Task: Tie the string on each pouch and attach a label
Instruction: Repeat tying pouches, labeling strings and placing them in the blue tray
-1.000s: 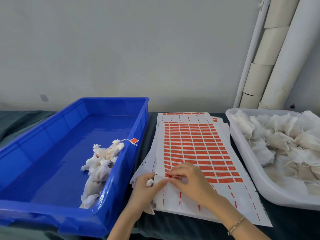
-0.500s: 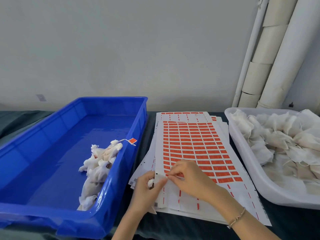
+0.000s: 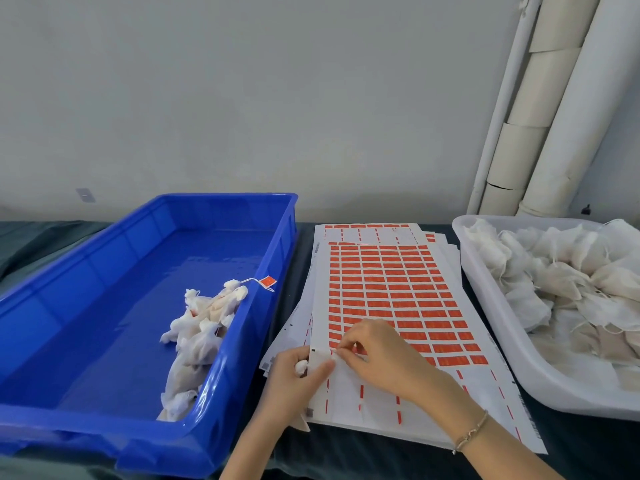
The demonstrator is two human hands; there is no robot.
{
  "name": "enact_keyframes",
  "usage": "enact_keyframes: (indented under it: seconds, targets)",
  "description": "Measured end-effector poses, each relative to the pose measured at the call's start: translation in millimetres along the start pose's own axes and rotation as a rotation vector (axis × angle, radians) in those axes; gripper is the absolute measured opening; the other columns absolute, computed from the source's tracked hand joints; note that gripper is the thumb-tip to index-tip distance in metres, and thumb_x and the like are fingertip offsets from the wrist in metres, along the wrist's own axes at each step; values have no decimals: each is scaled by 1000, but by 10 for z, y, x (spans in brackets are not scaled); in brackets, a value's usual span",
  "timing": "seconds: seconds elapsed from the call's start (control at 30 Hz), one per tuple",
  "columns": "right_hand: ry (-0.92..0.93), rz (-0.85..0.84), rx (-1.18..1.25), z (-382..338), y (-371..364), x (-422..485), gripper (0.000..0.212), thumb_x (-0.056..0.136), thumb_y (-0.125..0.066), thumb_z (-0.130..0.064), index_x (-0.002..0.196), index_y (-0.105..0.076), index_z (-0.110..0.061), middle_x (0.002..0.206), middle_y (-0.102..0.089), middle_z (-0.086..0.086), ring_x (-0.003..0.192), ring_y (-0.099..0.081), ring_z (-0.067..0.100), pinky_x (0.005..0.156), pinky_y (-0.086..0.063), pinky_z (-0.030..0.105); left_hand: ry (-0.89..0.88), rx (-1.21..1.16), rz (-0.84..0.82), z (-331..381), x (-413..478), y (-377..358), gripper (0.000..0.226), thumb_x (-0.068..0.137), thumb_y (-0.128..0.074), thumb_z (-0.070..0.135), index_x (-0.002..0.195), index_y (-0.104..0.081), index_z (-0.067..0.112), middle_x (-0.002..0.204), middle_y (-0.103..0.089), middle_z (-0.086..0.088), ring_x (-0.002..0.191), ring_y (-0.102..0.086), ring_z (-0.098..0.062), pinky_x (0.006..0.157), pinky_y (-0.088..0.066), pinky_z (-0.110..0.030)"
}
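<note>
arms: bare, no sleeves | right wrist: 1 thin metal bracelet [image 3: 471, 432]

Glossy plastic blue bin [image 3: 104, 258], matt paper label sheets [image 3: 388, 292] — gauzy cloth pouches [image 3: 197, 327]

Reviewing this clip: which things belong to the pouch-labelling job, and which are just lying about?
Job: left hand holding pouch; right hand picking at label sheet; blue crate of finished pouches; white tub of unlabelled pouches.
Lying about: white pipes; wall socket.
</note>
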State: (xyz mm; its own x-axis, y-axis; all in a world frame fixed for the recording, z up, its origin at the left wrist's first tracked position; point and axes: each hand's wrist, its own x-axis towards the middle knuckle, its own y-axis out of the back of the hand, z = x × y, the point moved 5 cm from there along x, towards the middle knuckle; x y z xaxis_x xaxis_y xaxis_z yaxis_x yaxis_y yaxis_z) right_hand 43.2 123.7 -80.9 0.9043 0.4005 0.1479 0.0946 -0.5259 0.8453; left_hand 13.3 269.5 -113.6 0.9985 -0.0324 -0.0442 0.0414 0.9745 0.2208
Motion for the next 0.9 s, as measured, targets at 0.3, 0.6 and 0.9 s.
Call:
enact_keyframes:
  seconds: [0.3,0.6,0.9]
  targets:
    - [-232,360,322,143,-6,-106,13,86,-67,-28,77,-62,-35,75,-59,-27,71,-60,-1,64,-45,1,74,54,46,-24,0,52,14,85,-70,30,98,-70,25,104,-72,13,88,-70,-6,74,-59,-27]
    - [-476,596,907,340,1,-311,4,87,-65,-31,83,-63,-30,71,-70,-20,71,-68,0,51,-46,7,128,18,346,31,-194,116,5,95,-49,27,93,-50,22,87,-64,6,62,-64,-2,49,-42,-11]
    - [-344,268,1090,140,54,-375,41,75,-60,-51,105,-67,-24,104,-72,-10,99,-67,12,94,-49,30,37,-275,243,415,-178,47,14,92,-45,0,85,-53,9,52,-46,6,42,-37,-2,40,-32,-15]
